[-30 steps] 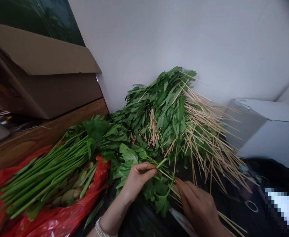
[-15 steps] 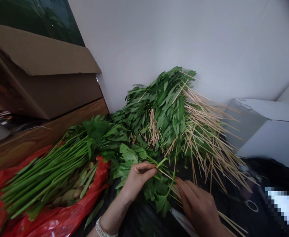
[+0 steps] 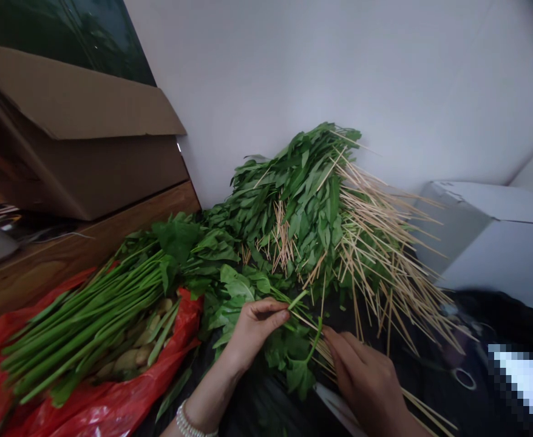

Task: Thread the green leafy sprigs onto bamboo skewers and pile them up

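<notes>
Low in the middle, my left hand point(image 3: 263, 329) pinches a short green stem point(image 3: 298, 300) between thumb and fingers. A thin wooden skewer point(image 3: 305, 320) runs from that pinch to my right hand point(image 3: 367, 375), whose closed fingers grip its other end. A leafy sprig point(image 3: 301, 371) with a curved stem hangs between the hands, partly beside the skewer. Loose green leaves point(image 3: 234, 288) lie just behind my left hand. Under my right hand there are more bare skewers point(image 3: 424, 408) and a pale flat piece that I cannot make out.
A heap of skewered greens point(image 3: 294, 176) leans against the wall, its sticks point(image 3: 385, 243) pointing right. At left, long green stems point(image 3: 88, 315) lie on a red plastic bag point(image 3: 157, 382). A cardboard box point(image 3: 112, 170) stands behind; a white box point(image 3: 498, 243) is at right.
</notes>
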Demonstrator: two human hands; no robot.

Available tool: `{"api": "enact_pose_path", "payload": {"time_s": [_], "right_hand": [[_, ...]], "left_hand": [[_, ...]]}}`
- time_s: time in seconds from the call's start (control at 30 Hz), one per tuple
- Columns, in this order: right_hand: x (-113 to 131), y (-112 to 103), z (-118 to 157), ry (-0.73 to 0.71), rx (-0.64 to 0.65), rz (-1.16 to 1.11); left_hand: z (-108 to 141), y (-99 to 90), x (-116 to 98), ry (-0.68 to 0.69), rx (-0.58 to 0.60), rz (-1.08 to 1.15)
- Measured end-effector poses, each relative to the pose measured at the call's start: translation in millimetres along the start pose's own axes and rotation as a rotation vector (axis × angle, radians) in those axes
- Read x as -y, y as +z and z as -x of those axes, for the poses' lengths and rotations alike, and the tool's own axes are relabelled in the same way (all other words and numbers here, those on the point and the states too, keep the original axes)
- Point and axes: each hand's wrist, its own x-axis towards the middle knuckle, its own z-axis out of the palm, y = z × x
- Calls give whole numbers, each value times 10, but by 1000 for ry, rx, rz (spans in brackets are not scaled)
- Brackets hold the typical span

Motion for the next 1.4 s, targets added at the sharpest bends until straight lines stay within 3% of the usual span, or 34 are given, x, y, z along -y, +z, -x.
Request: {"api": "enact_pose_path", "payload": {"time_s": [0.5, 0.67, 0.97, 1.07, 1.27, 1.4], "right_hand": [[12, -7, -13, 16, 22, 10], [17, 6, 11, 18, 25, 19], [52, -16, -14, -14, 2, -30], [70, -14, -7, -13, -1, -47], [100, 105, 85, 5, 5, -84], [105, 36, 2, 25, 1, -166]], "left_hand": [[0, 17, -16, 24, -29, -16], [3, 20, -23, 21, 38, 4], [7, -3, 50, -138, 112, 185], [20, 25, 46, -123, 139, 154], [70, 123, 125, -49, 335, 47], [30, -22, 36, -3, 342, -51]]}}
